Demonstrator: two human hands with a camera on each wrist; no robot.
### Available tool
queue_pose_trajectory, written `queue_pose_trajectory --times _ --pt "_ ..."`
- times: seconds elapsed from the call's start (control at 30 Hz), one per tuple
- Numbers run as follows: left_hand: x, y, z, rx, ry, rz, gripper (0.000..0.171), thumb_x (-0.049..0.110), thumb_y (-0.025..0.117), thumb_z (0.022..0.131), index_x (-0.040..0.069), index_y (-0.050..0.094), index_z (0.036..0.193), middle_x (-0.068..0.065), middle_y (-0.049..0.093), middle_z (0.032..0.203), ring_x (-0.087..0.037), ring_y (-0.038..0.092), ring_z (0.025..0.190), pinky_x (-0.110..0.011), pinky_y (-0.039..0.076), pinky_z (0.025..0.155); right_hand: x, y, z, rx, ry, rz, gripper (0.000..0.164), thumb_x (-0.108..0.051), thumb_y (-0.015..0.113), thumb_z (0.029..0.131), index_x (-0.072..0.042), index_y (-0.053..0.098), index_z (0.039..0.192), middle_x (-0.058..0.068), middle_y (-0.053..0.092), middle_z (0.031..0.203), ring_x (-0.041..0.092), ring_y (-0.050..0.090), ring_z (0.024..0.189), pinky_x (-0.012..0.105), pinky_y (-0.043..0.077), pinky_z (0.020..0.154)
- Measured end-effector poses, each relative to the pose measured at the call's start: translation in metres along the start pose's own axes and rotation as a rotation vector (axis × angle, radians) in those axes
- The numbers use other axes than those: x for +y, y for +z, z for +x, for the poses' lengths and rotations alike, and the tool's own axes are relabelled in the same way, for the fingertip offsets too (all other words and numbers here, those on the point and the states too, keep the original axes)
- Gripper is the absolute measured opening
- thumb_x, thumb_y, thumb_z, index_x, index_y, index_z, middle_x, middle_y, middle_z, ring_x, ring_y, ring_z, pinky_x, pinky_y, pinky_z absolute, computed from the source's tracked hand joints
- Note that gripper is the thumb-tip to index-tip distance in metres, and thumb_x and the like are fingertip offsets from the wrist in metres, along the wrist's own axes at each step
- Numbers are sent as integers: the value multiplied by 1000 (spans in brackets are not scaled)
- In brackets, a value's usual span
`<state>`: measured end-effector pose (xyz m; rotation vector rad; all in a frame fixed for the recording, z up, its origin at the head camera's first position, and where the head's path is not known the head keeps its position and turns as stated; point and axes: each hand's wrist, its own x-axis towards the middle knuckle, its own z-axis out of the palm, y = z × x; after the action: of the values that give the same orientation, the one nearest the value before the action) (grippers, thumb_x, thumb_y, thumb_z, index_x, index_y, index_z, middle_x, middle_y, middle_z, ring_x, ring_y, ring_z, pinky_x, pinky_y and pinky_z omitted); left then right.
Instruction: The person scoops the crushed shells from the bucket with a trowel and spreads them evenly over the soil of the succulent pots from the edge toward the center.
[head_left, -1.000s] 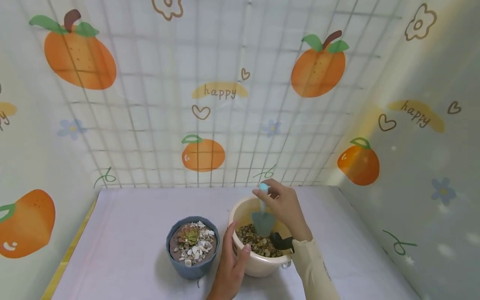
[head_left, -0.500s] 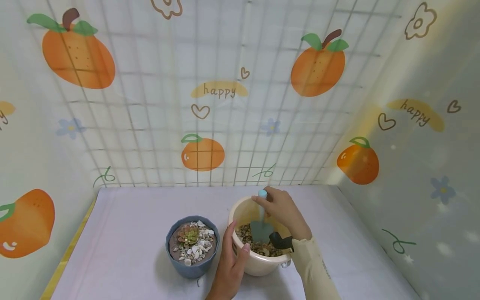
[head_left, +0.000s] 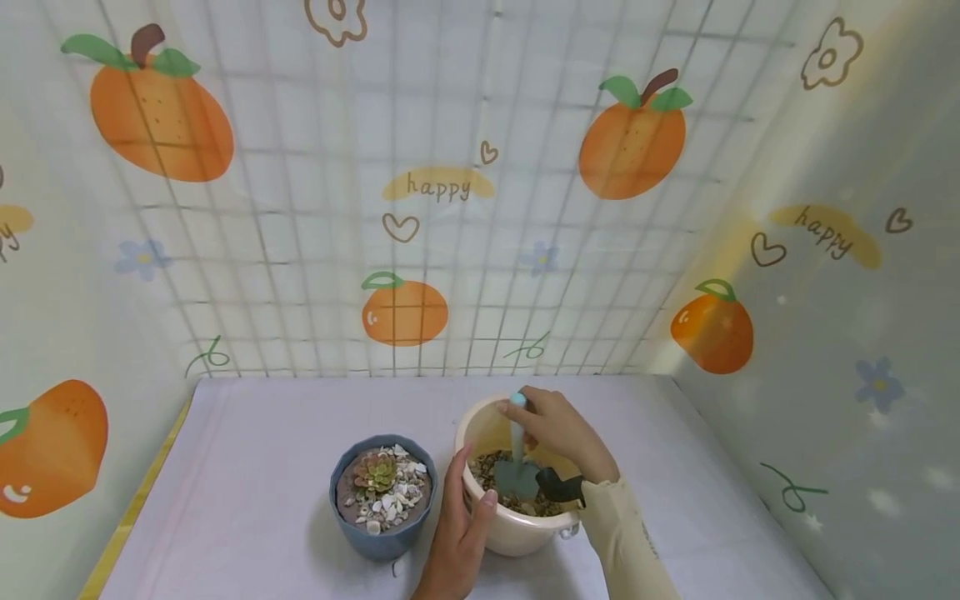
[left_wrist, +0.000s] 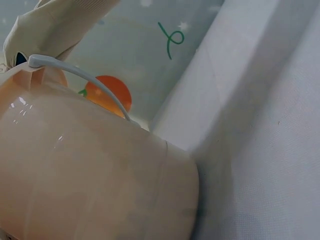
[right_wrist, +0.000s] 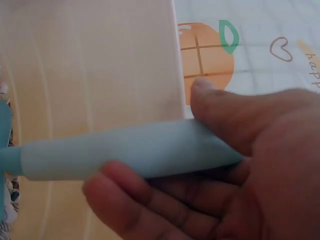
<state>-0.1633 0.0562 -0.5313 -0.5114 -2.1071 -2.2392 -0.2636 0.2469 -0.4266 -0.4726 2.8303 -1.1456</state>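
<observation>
My right hand (head_left: pixel 566 429) grips the pale blue handle of a small trowel (head_left: pixel 516 477). The trowel's blue-green blade dips into brown gravel-like bits (head_left: pixel 487 463) inside a cream bucket (head_left: pixel 517 533). In the right wrist view, thumb and fingers lie on opposite sides of the trowel handle (right_wrist: pixel 115 150). Against the bucket's near left outer wall rests my left hand (head_left: pixel 461 525), its thumb and extended fingers spread along the side. The left wrist view has the bucket wall (left_wrist: pixel 100 160) and its grey carrying handle (left_wrist: pixel 85 75), but the left hand itself is out of sight there.
Left of the bucket stands a blue-grey pot (head_left: pixel 382 543) with a succulent (head_left: pixel 375 473) and white stones (head_left: pixel 397 500). A black strap (head_left: pixel 558 486) sits at my right wrist. The white tabletop (head_left: pixel 262 467) meets a fruit-printed curtain (head_left: pixel 330 317) at the back.
My right hand has moved down and slightly left, lowering the trowel blade from above the gravel into it. The left hand and bucket have stayed nearly still.
</observation>
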Motion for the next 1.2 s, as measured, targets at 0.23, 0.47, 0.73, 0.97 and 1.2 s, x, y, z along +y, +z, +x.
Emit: queue_pose_trajectory --times 0.23,0.47,0.73,0.97,1.2 --pt "-4 0 1 0 3 6 68 37 49 112 26 12 168 -7 12 172 -29 9 156 -62 12 121 1 1 2 31 33 24 33 -33 61 108 -4 63 92 10 63 68 34 64 59 36 52 56" --pt "-4 1 2 1 9 15 68 35 50 112 24 12 168 -7 13 171 -28 11 155 -61 13 121 1 1 1 8 29 79 34 -31 59 109 0 64 96 12 63 69 30 63 58 38 55 56" --pt "-2 2 3 -4 5 15 66 31 49 113 26 13 168 -6 14 171 -27 13 155 -62 14 121 4 -1 1 213 92 147 44 -46 60 107 -3 67 110 14 60 66 35 58 54 43 53 51" --pt "-3 3 2 16 18 12 65 29 50 112 28 15 167 -6 17 170 -25 13 155 -60 13 121 4 -1 1 301 114 172 43 -50 57 107 -10 67 118 11 58 64 25 51 50 34 46 46" --pt "-5 3 -2 33 26 30 65 29 50 112 30 16 167 -6 18 170 -26 15 155 -60 13 121 8 2 1 378 142 219 42 -51 55 108 -16 64 129 7 53 62 20 45 48 30 39 44"
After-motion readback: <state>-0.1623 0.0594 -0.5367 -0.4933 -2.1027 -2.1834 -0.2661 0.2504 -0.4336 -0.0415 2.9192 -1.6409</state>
